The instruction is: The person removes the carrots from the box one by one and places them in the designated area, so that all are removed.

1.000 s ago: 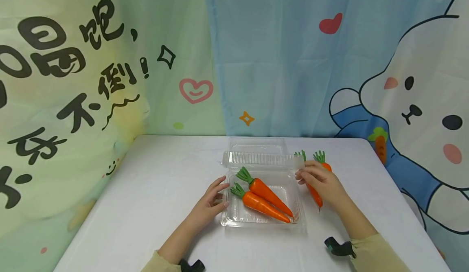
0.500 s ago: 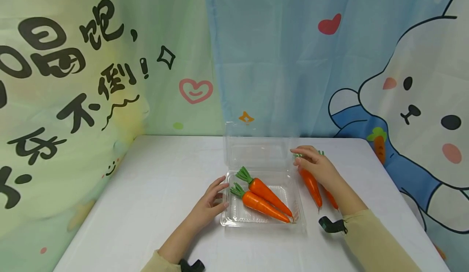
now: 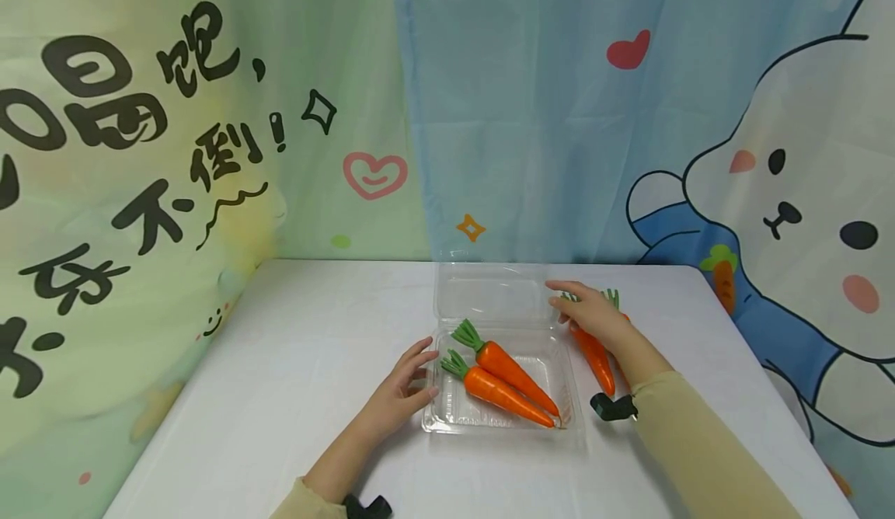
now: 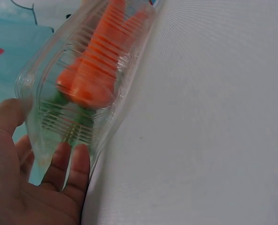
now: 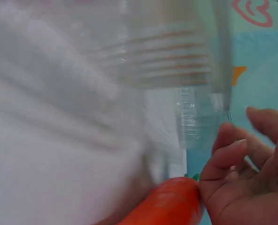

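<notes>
At the near edge of the white desk, two sleeved forearms reach in from below. The left hand lies low with its fingers nearly straight, fingertips resting against the left wall of the clear plastic clamshell box; its grip is loose and wide, closed round nothing. The box sits near the middle of the desk, and two toy carrots lie in its tray side by side, touching, green tops toward the far left and tips toward the near right corner. Its one hinged lid stands open behind the tray, leaning away toward the backdrop. Just beside the box on the right, two more carrots lie on the desk, so four carrots show in all. The right hand hovers over the green tops of those two, fingers gently bent and reaching toward the lid's right edge; the right wrist view shows the fingertips just short of the lid, the grip wide and holding nothing. Bare desk spreads broadly to the left of the box and more narrowly to the right. Beyond the far edge hangs a cartoon curtain.
</notes>
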`<state>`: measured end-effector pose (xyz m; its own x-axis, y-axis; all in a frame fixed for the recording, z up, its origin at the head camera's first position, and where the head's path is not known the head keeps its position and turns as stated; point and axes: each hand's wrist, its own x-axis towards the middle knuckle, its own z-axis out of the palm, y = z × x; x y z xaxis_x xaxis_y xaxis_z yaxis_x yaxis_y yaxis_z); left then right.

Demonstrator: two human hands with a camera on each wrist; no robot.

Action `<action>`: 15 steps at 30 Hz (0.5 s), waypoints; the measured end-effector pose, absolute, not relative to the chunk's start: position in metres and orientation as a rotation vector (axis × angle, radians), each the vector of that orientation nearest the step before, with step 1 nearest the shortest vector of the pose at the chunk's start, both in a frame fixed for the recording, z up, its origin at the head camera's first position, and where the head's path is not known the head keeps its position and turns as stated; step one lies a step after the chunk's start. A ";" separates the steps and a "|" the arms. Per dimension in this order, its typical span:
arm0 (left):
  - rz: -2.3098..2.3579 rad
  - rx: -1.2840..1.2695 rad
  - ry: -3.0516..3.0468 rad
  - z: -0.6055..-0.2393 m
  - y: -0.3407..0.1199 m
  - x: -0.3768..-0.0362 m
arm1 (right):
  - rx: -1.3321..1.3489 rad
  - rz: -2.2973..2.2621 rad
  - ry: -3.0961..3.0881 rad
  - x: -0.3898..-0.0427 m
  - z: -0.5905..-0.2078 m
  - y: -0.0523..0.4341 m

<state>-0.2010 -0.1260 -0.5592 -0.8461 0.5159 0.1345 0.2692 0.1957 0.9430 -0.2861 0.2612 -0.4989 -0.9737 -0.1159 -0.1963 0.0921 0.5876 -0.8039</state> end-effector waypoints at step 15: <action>1.713 0.774 2.252 -0.560 -0.126 -0.202 | -0.028 -1.301 2.522 -0.292 -0.503 0.253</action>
